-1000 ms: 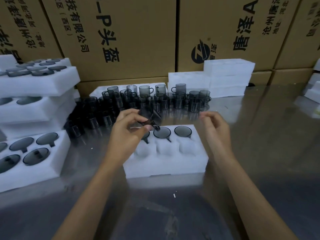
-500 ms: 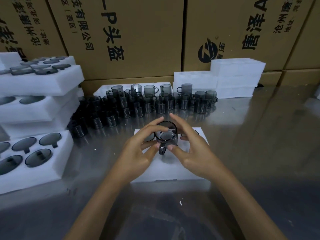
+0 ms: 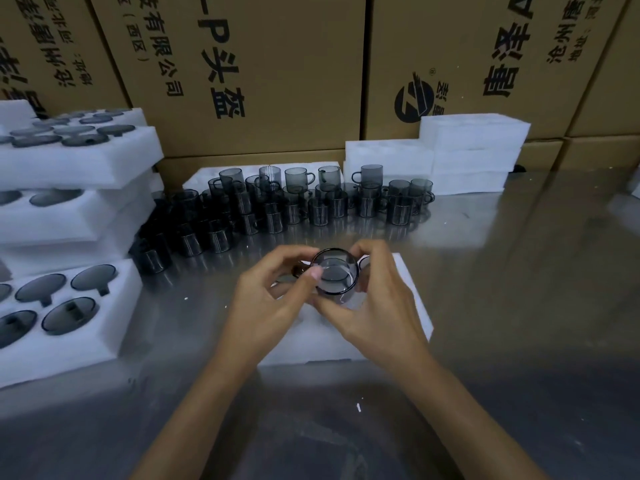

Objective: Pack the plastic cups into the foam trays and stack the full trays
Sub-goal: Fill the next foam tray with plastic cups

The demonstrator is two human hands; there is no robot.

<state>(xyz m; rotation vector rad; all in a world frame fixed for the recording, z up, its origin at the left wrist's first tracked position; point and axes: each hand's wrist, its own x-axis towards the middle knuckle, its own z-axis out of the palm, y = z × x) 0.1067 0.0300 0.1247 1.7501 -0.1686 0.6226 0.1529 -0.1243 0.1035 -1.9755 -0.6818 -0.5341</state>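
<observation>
A smoky grey plastic cup (image 3: 335,276) with a handle is held between both hands just above a white foam tray (image 3: 414,306) in the middle of the steel table. My left hand (image 3: 273,299) pinches the cup's left rim with thumb and fingers. My right hand (image 3: 379,299) cups its right side and underside. Most of the tray's pockets are hidden by my hands. Behind the tray stand several loose grey cups (image 3: 294,202) in rows.
Full foam trays (image 3: 76,161) are stacked at the left, and another tray (image 3: 62,306) with cups in it lies in front of them. Empty foam trays (image 3: 471,150) are piled at the back right. Cardboard boxes (image 3: 259,64) wall the rear. The steel table (image 3: 519,289) spreads out to the right.
My right hand came in to join the left on the cup. The cup's handle has turned from pointing toward me to pointing left.
</observation>
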